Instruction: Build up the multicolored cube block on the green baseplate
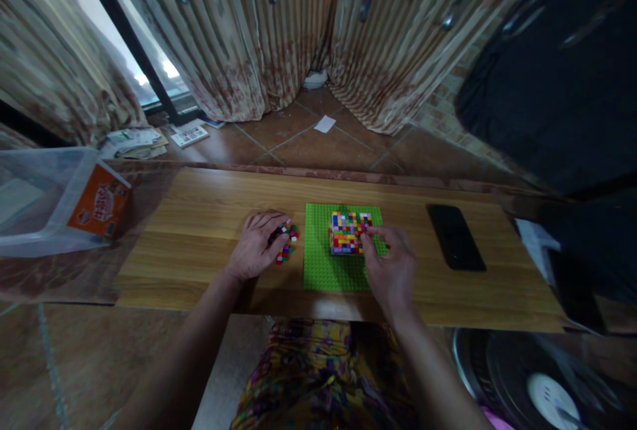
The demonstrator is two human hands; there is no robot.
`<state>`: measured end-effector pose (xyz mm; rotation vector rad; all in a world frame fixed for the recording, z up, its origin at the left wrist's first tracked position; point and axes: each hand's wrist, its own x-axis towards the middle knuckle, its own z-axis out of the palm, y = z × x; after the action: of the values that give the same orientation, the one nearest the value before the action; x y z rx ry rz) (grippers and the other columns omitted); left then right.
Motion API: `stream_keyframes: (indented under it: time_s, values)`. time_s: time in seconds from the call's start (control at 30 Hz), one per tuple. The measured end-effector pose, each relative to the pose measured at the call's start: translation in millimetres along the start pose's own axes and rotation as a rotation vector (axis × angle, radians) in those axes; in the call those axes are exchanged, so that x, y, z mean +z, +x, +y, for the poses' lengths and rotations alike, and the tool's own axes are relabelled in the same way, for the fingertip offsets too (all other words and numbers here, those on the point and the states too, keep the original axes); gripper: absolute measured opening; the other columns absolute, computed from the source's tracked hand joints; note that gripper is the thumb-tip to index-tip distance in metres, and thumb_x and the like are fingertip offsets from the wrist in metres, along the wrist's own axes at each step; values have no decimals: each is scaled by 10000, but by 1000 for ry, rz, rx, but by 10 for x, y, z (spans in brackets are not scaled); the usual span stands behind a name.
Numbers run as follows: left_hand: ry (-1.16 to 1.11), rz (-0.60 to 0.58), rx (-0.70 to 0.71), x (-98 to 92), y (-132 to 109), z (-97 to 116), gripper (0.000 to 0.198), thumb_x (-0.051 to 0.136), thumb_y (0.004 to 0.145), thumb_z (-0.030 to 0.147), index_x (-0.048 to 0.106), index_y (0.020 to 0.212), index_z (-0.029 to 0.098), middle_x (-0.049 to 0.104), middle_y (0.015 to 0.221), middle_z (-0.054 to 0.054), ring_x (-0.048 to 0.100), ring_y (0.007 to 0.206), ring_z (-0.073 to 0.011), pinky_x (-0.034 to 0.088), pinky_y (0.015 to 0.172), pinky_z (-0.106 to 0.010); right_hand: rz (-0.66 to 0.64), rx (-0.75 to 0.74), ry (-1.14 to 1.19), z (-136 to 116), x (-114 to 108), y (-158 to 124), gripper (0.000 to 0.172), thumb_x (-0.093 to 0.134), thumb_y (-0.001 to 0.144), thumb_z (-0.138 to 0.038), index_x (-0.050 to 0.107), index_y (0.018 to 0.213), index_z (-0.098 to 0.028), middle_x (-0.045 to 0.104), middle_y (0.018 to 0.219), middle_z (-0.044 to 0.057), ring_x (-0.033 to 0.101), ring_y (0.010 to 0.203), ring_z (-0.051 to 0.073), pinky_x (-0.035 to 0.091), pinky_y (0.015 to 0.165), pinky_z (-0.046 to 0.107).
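Observation:
A green baseplate [326,264] lies in the middle of a wooden board [199,217]. On it stands a block built of many small coloured bricks [348,232]. My right hand [391,264] rests at the block's right side, its fingertips pinched against the block's near right corner. My left hand [259,243] lies on the board left of the baseplate, fingers curled over a small pile of loose coloured bricks [287,243]. Whether it grips any of them is hidden.
A black phone [455,236] lies flat on the board's right part. A clear plastic bin [44,201] with an orange label stands at the left. Curtains, papers and tiled floor lie beyond the board. A round metal object [527,377] sits at the lower right.

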<state>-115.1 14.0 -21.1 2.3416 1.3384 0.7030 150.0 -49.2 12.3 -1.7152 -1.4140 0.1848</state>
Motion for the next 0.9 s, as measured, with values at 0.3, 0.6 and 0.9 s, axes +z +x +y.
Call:
stream_keyframes:
  time_s: [0.3, 0.6, 0.9]
  values:
    - [3, 7, 0, 12, -2, -7, 383, 450, 963, 403, 596, 1260, 209, 648, 1279, -81, 547, 1227, -236, 371, 1054, -420, 50, 43, 33, 89, 151, 28, 280, 648, 831, -389, 659, 1016, -179, 591, 1151, 122, 521, 1134, 270, 406, 1016, 481]
    - [12, 1, 10, 16, -9, -24, 390, 464, 960, 396, 584, 1276, 202, 641, 1292, -89, 543, 1235, -239, 370, 1061, -428, 27, 106, 107, 133, 226, 9, 276, 662, 818, -397, 664, 1002, -191, 628, 1096, 102, 552, 1097, 248, 411, 1014, 450]
    - [2, 0, -1, 10, -5, -4, 402, 458, 954, 402, 587, 1275, 198, 642, 1287, -94, 544, 1236, -244, 366, 1074, -435, 3, 164, 214, 149, 250, 2, 300, 663, 808, -406, 668, 997, -173, 648, 1042, 93, 599, 977, 221, 459, 919, 401]
